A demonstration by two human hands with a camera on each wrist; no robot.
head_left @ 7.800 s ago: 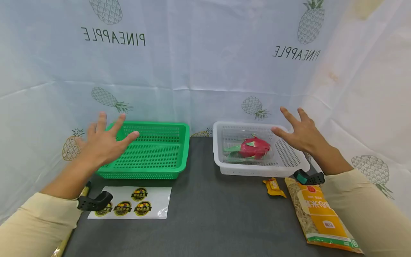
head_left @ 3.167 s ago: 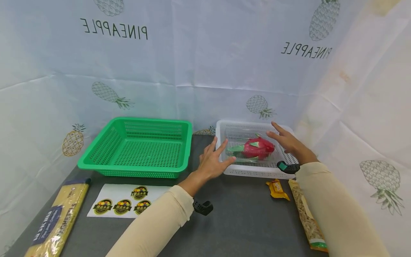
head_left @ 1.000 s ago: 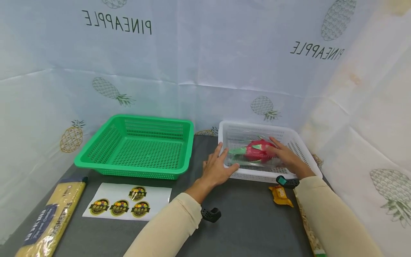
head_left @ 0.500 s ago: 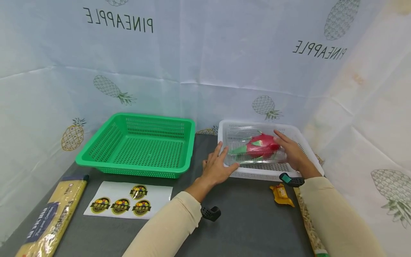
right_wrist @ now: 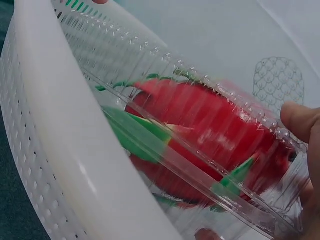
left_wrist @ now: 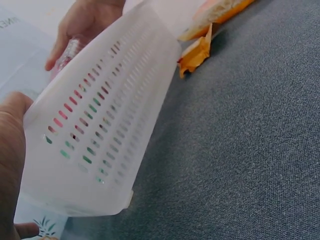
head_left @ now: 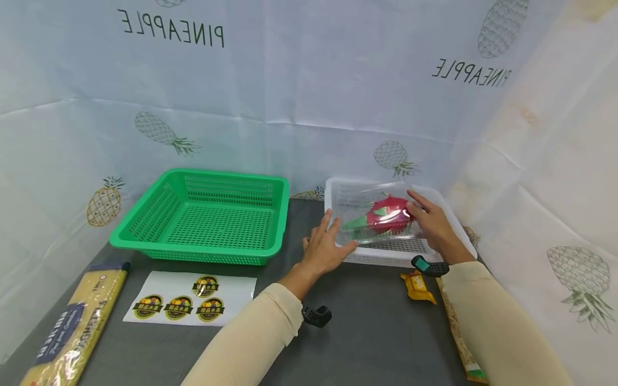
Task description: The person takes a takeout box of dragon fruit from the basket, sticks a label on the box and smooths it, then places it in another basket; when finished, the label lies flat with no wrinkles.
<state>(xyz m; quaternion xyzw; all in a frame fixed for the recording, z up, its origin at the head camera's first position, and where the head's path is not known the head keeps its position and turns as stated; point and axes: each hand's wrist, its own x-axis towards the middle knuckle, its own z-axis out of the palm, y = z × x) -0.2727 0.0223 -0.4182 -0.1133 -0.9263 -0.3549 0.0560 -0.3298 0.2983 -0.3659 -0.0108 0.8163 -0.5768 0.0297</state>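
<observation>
My right hand [head_left: 436, 228] grips the right end of a clear plastic box [right_wrist: 215, 182] with a red dragon fruit [head_left: 388, 213] inside, its leaf tips green. The box is tilted, its right end raised, within the white basket [head_left: 386, 257]. In the right wrist view, the thumb lies on top of the box and a fingertip shows under it. My left hand [head_left: 322, 252], fingers spread, rests at the front left corner of the basket. The left wrist view shows one of its fingers [left_wrist: 15, 105] at the rim; its other fingers are partly out of frame.
A green basket [head_left: 207, 253] stands at the left. In front of it lies a sheet of round stickers [head_left: 232, 287], with a spaghetti pack [head_left: 77, 321] farther left. A small orange packet [head_left: 417, 287] and a food bag [head_left: 456, 327], partly under my right sleeve, lie at the right.
Both hands came from the sides to the white basket, the left settling at its corner. My right hand took hold of the clear box and raised its right end over the last second.
</observation>
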